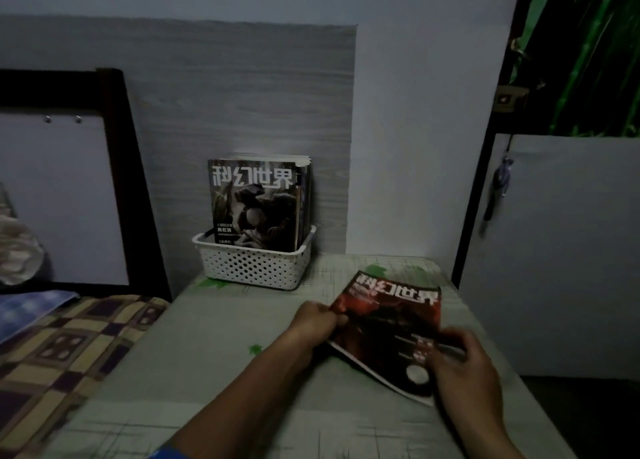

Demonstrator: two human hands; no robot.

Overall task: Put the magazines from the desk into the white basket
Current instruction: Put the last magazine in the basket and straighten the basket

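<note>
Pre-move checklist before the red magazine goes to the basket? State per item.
1. Left hand grips the red magazine at its left edge: ok.
2. Right hand on the magazine's lower right corner: touching, but blurred, so grip cannot tell.
3. Magazine lifted off the desk: cannot tell; its near edge looks raised.
4. White basket upright at the desk's back edge: ok.
5. Room in the basket: magazines stand at its right and back, and a gap shows at front left: ok.
6. Path between magazine and basket: bare desk, ok.
</note>
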